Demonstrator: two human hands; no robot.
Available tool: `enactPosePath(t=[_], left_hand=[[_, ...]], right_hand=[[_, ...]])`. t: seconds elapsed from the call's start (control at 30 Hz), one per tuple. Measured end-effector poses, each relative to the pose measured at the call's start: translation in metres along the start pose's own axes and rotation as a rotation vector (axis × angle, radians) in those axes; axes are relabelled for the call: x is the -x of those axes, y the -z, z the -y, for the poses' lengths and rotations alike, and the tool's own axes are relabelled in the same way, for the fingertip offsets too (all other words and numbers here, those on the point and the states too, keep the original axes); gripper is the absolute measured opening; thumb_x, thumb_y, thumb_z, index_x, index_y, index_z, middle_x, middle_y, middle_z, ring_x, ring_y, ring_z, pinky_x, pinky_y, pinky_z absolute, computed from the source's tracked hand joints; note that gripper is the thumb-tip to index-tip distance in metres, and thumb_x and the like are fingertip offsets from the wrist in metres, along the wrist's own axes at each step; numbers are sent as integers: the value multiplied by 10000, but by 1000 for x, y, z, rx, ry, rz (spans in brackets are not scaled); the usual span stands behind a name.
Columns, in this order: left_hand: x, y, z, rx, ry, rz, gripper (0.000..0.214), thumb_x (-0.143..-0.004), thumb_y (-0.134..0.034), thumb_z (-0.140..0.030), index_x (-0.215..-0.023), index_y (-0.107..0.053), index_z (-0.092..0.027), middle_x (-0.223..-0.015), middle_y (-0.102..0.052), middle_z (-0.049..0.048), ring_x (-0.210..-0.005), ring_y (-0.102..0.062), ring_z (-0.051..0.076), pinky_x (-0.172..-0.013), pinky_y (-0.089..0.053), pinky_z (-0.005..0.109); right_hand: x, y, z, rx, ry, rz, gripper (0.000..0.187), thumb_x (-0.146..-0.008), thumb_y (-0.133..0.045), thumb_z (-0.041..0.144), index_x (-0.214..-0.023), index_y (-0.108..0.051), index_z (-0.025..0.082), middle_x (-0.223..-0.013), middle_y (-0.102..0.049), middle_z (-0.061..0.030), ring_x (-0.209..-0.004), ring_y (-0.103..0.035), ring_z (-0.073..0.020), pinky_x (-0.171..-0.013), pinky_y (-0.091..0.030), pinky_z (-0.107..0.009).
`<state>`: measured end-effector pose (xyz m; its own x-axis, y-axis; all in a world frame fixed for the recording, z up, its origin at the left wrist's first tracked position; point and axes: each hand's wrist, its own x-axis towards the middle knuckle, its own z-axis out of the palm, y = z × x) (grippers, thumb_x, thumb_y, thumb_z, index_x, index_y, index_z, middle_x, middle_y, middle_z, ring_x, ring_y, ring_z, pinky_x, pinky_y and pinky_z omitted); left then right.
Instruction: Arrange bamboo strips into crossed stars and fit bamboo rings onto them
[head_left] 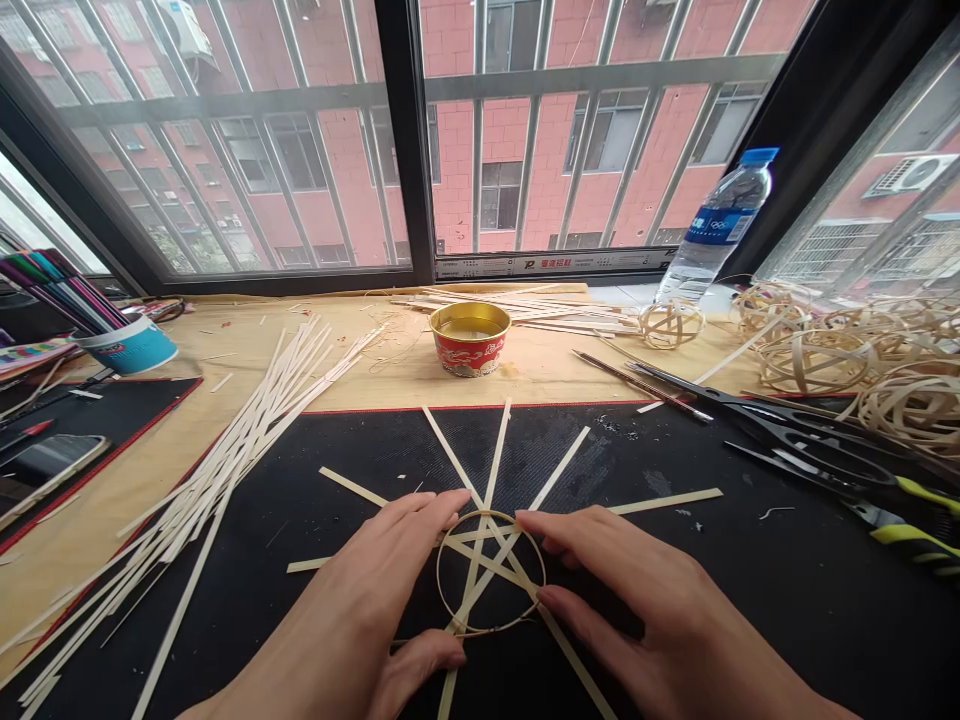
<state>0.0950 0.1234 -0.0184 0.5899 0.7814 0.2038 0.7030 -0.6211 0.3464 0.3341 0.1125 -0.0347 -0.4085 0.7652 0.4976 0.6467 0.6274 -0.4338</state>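
Note:
A thin bamboo ring [545, 570] lies over several pale bamboo strips [562, 467] crossed in a star on the black mat. My left hand [379, 575] grips the ring's left side, its fingertips at the upper edge and its thumb near the lower edge. On the opposite side, my right hand [637, 575] has its index finger and thumb against the ring's rim, a gap between them. Strip ends stick out beneath both hands. The undersides of my fingers are partly hidden.
Loose strips [225, 470] lie in a bundle at left. Behind the mat stand a red-and-gold bowl [470, 352] and a water bottle [716, 232]. Scissors [780, 425], green-handled pliers [862, 510] and woven bamboo balls [814, 360] are at right; a pen cup [131, 345] is far left.

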Motion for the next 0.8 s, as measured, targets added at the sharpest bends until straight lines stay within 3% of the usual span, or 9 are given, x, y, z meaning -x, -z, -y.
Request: enactPosePath(t=[0.8], left_hand=[[-1, 1, -1, -81, -48, -61, 830, -695, -744, -235, -1390, -295, -299, -1299, -594, 55, -1133, -608, 263, -896, -544, 387]], right_hand=[[-1, 1, 2, 20, 22, 32, 405, -851, -445, 90, -1234, -558, 156, -1107, -707, -82, -909, -674, -145, -780, -573, -218]])
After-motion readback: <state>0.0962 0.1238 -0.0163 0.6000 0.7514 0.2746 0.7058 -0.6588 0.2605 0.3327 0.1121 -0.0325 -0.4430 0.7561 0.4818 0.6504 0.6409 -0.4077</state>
